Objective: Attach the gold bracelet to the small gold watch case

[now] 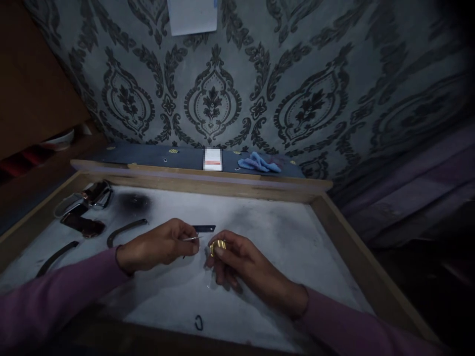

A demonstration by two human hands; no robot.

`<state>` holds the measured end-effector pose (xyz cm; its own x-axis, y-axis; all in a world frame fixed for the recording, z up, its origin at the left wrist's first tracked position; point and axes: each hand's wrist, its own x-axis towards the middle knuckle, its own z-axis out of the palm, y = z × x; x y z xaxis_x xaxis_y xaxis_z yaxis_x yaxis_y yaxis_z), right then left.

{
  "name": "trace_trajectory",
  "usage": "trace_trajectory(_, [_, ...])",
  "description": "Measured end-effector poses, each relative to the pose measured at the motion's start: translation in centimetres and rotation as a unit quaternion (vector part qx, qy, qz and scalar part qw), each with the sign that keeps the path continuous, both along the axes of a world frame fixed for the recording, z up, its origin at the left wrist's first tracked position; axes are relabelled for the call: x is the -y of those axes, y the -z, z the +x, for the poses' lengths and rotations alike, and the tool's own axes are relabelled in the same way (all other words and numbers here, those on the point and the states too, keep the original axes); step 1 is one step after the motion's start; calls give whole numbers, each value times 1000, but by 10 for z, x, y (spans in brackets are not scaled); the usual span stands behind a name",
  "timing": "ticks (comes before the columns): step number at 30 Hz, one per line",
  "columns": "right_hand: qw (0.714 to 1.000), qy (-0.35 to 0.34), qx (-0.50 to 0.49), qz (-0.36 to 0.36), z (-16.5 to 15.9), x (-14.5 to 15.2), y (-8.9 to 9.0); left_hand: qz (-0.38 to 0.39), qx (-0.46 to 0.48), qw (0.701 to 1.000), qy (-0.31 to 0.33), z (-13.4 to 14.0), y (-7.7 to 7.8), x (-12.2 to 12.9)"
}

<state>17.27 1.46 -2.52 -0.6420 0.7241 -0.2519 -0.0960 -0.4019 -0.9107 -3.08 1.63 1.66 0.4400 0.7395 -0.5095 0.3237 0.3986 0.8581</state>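
Note:
My left hand (163, 245) is closed in a pinch on a thin silvery pointed tool (192, 239), whose tip points right. In my right hand (241, 257), between thumb and fingers, is a small round gold-coloured metal piece (218, 245). The two hands face each other over the white surface (178, 296), with a small gap between tool tip and gold piece. Just behind my left fingers lies a dark flat strip with a hole at its end (208, 228), partly hidden by the hand. A small dark open loop (199, 323) rests near the front.
A wooden rim (230, 187) borders the surface. At left lie two dark curved strips (57, 257) and brown, glossy pieces with clear plastic (83, 223). On the ledge behind are a blue cloth (260, 163) and a small white box (213, 159). Patterned wall stands behind.

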Motion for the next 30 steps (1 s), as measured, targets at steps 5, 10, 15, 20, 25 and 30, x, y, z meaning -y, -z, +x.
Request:
trace_trajectory(5, [1000, -6, -18, -16, -2, 2, 2, -31, 61, 998, -5, 4, 11, -2])
trace_trajectory(10, [998, -6, -56, -37, -8, 3, 7, -20, 68, 997, 5, 5, 8, 0])
trace_trajectory(15, [996, 7, -73, -58, -10, 5, 6, -13, 76, 997, 4, 5, 11, 2])
trace_trajectory(20, [997, 8, -71, -42, -11, 7, 7, -10, 86, 996, 2, 7, 12, 4])
trace_trajectory(25, [997, 7, -67, -35, -13, 7, 6, -22, 95, 995, 3, 8, 9, 5])
trace_trajectory(30, [998, 12, -58, -36, -13, 8, 4, -16, 96, 995, 0, 8, 10, 6])
